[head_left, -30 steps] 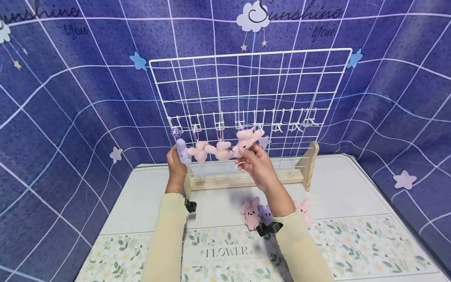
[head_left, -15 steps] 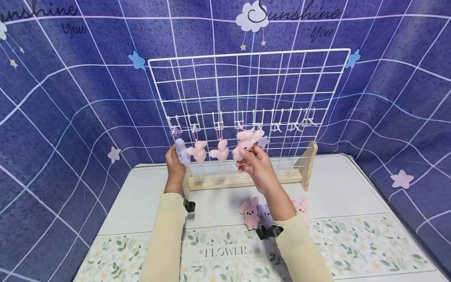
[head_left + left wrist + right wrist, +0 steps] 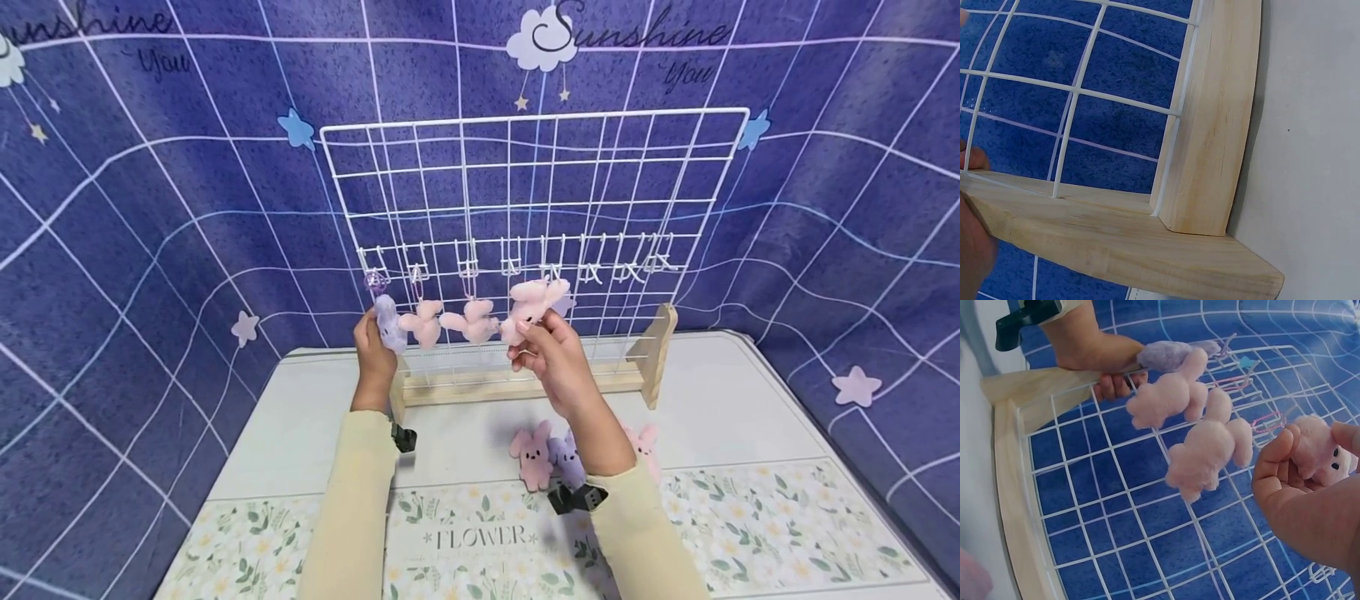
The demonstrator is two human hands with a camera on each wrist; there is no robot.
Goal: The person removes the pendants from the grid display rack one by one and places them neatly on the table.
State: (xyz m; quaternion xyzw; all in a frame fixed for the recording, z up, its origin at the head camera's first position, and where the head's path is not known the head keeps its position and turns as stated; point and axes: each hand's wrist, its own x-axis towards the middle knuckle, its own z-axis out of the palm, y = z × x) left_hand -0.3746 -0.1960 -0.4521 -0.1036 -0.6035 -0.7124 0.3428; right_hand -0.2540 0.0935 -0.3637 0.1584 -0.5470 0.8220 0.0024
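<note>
My right hand pinches a pink plush bunny charm in front of the white wire rack, under its fourth hook. In the right wrist view the thumb and fingertips press the bunny's sides, and its dark eyes show. At the rack's left end, my left hand grips the wooden stand, fingers curled round its edge. A lilac bunny charm hangs right by that hand. Two more pink bunny charms hang by cords from the neighbouring hooks, backs outward.
White hooks continue along the rack to the right. On the white table lie a pink bunny, a lilac bunny and another pink bunny, partly behind the right forearm. A patterned blue curtain surrounds the table.
My right hand has shifted slightly right with its bunny; the cord seen earlier by the fourth hook no longer shows there. The third hanging charm sways. My left hand keeps its place.
</note>
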